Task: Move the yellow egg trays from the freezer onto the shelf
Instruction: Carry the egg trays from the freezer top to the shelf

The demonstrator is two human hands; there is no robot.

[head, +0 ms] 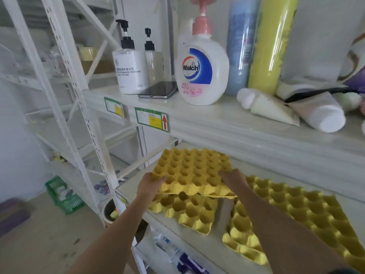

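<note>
A yellow egg tray (192, 171) is held level just above another yellow egg tray (189, 211) that lies on the white shelf (201, 248). My left hand (148, 187) grips the held tray's near left corner. My right hand (234, 179) grips its right edge, fingers over the top. A third yellow tray (292, 216) lies on the same shelf to the right, partly hidden by my right forearm. The freezer is out of view.
The shelf above (237, 123) carries pump bottles (131, 70), a phone (158, 89), a Walch soap bottle (201, 70), tall cylinders (270, 46) and tubes (318, 113). White rack uprights (75, 107) stand to the left. A green basket (63, 194) sits on the floor.
</note>
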